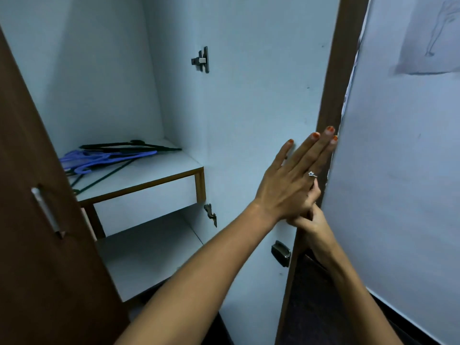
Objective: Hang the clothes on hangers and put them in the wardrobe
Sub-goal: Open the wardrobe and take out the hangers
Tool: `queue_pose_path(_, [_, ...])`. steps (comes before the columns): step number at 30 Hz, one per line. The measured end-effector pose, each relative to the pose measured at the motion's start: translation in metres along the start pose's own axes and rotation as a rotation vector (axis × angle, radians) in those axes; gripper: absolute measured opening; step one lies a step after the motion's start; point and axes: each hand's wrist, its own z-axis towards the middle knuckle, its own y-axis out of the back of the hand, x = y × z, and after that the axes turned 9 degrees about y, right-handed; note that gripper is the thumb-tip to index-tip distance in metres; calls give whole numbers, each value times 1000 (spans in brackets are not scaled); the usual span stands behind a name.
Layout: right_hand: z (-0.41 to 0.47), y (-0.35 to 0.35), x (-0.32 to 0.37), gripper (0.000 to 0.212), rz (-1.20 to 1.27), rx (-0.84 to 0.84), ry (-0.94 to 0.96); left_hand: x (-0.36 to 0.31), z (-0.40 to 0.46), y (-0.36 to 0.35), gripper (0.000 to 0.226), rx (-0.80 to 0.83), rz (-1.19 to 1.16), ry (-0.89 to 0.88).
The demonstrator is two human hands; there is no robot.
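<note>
Head view. Wardrobe open; right door [258, 150] swung out. Left hand [293, 178] spread flat on its inner face, fingertips at the brown edge. Right hand [312, 221] sits behind the left, fingers curled at the door edge; whether they grip it I cannot tell. Hangers [109, 156], purple and black, lie piled on the shelf [159, 174]. No clothes visible.

Risks: fingers caught between door edge and adjacent wall [398, 170]; hangers tangling on lifting, hooks interlocked.
</note>
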Motion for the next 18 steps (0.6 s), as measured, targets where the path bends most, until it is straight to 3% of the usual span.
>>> queue_pose_path(3, [15,24,-15,70,57,-6,-47,-16,14,-23,84,34,59,19])
queue_pose_path(6, [24,38,-22,80,98,24,-60,-26,23,-39,83,24,50,33])
queue_pose_path(10, [17,36,-18,78,78,22,20,-27,26,-44,75,-23,-15,28])
queue_pose_path(13, [-7,18,-17,81,-130,-179,181,-21,23,-40,63,8,-6,-23])
queue_pose_path(15, [-26,6,-13,76,-320,-306,388,-13,18,-31,59,38,-16,-4])
queue_pose_path(18, [-45,-11,-2,67,-394,-330,716,8,-1,-14,58,59,-33,135])
